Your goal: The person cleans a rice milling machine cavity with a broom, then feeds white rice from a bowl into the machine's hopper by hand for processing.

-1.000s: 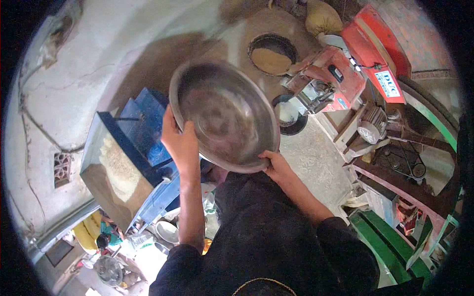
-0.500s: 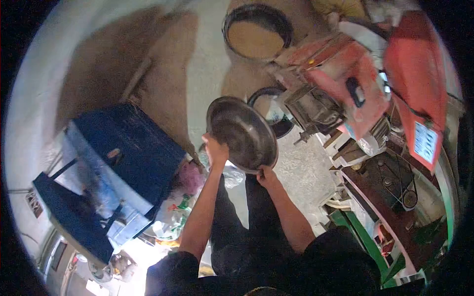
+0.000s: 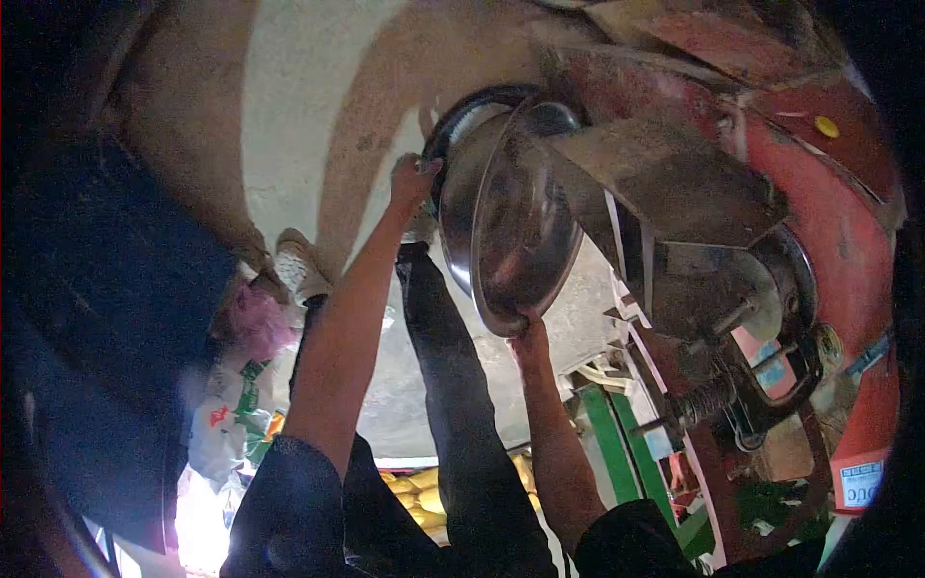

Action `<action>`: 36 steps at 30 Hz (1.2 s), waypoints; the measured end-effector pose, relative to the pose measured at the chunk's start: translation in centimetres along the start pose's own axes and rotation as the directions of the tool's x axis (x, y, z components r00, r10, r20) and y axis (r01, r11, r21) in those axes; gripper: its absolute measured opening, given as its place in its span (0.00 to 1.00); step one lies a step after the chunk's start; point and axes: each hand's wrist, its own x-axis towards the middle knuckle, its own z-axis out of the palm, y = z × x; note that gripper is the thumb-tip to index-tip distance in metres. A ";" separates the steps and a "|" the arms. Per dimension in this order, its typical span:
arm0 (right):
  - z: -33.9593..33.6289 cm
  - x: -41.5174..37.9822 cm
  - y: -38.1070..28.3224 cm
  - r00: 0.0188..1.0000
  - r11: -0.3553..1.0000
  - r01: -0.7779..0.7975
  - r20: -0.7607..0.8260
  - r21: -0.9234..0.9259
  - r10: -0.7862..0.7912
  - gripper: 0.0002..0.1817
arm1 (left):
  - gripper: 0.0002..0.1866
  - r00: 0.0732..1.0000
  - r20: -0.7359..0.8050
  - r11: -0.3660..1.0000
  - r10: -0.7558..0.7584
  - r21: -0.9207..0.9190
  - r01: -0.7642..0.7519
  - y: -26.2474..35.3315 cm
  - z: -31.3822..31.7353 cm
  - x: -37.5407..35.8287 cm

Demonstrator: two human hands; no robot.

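My left hand (image 3: 416, 183) is closed on the near-left rim of a black basin (image 3: 449, 258) below the machine's metal outlet. Pale brown material shows inside that basin. In front of it, a shiny dark basin (image 3: 525, 226) is turned up on its side, its hollow facing right. My right hand (image 3: 528, 337) grips this tilted basin by its lower rim. The tilted basin overlaps the black one and hides much of its right side.
A red machine (image 3: 819, 202) with a brown metal outlet (image 3: 674, 183) and a spring-loaded screw (image 3: 703, 403) stands close on the right. To the left are a dark blue box (image 3: 106, 289), a pink plastic bag (image 3: 260, 323) and a white bag (image 3: 217, 424). Yellow items (image 3: 421, 496) lie low down.
The dark basin, held by both hands before, has moved right toward the machine and tipped onto its side. My left hand has left it for the black basin; the view has shifted closer to the machine.
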 end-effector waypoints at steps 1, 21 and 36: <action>2.3 -1.7 -0.4 0.996 0.991 0.070 0.043 0.111 -0.075 0.25 | 0.28 0.989 0.129 0.994 0.068 0.080 -0.078 -0.2 0.7 0.4; 9.2 5.0 2.2 0.967 0.955 0.152 0.161 0.255 -0.196 0.03 | 0.10 0.958 -0.210 0.897 -0.197 -0.433 0.090 -6.1 -21.8 -7.9; 11.5 5.4 1.2 0.999 0.957 0.009 -0.027 -0.289 -0.017 0.34 | 0.17 0.803 -0.302 0.628 -0.513 -0.770 0.112 2.3 -35.1 -22.9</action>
